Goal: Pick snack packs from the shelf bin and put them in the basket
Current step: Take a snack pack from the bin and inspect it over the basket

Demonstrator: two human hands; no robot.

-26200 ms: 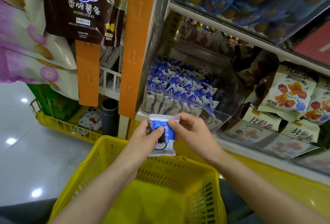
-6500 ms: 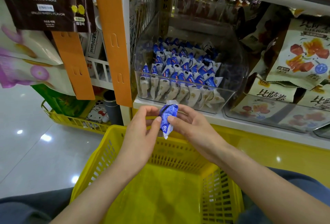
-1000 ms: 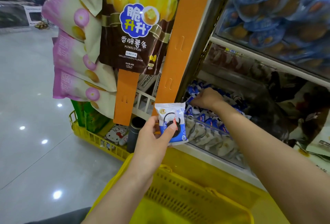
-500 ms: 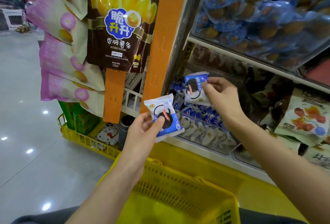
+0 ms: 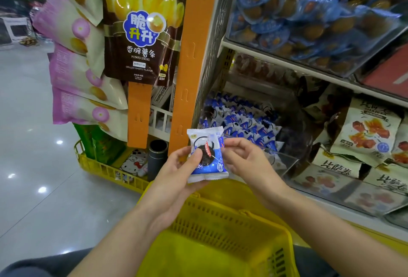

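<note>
- Shop aisle, glossy grey floor [image 5: 33, 177] on the left, snack shelf [image 5: 287, 55] on the right.
- Clear shelf bin [image 5: 284, 161] sits on the lower shelf level, filled with small blue-and-white snack packs [image 5: 242, 119] standing in rows.
- One snack pack [image 5: 207, 166], white and blue with a dark round biscuit printed on the front, is held up between both hands. It is in front of the bin and above the far rim of the basket, not inside it.
- Left hand [image 5: 174, 175] grips the pack's left side, thumb across the front, fingers [image 5: 176, 155] curled behind it.
- Right hand [image 5: 247, 161] pinches the pack's right edge, fingers [image 5: 234, 144] clamped on it with the thumb.
- Cannot tell if a second pack sits behind the visible one.
- Yellow plastic basket [image 5: 220, 223] is just below the hands. No pack shows in the visible part of its inside.
- Brown potato sticks bag [image 5: 141, 33] hangs on an orange strip [image 5: 189, 55], with pink-and-cream bags [image 5: 72, 66] to its left.
- Upper bin [image 5: 309, 11] holds blue-wrapped round snacks.
- Printed white bags [image 5: 364, 130] lie right of the shelf bin.
- Second yellow basket [image 5: 99, 166] stands on the floor by the shelf end, with a dark cylinder [image 5: 157, 155] in it.
</note>
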